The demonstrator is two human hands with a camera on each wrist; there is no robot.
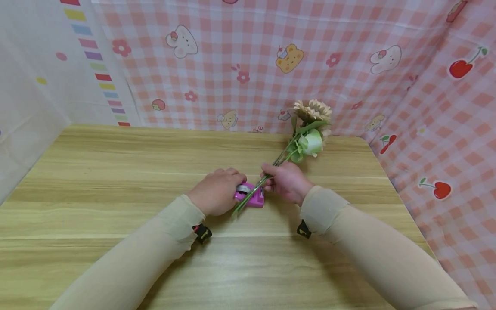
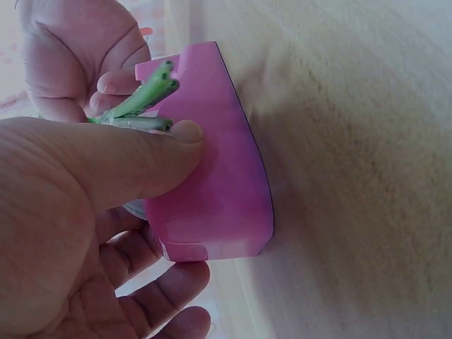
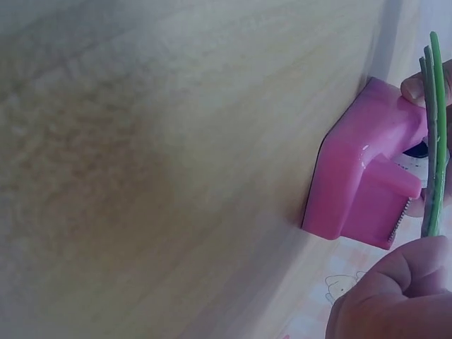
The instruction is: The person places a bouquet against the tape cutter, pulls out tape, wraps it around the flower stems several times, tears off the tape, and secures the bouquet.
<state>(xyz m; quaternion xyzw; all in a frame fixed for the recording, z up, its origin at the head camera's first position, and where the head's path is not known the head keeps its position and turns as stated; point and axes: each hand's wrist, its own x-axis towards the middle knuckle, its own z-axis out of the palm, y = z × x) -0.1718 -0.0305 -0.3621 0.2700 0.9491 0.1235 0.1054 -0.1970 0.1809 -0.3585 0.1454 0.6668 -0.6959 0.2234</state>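
A pink tape dispenser (image 1: 257, 200) stands on the wooden table, with a tape roll (image 1: 243, 188) in it. My left hand (image 1: 217, 192) grips its left end, the thumb (image 2: 159, 159) along the near side and the fingers round the far side. In the right wrist view the toothed cutter (image 3: 400, 224) faces my right hand (image 1: 289, 181). That hand pinches a small bunch of flowers by the green stems (image 1: 277, 160). The cut stem ends (image 2: 166, 74) slant across the dispenser, close to the left thumb. A white-green rose (image 1: 311, 143) and a beige daisy-like bloom (image 1: 317, 111) point away to the back right.
Behind the wood-grain table (image 1: 116, 172) hangs a pink checked cloth (image 1: 217, 94) with cartoon prints. More of this cloth runs along the right side. Black wrist straps (image 1: 202, 233) show below both cuffs.
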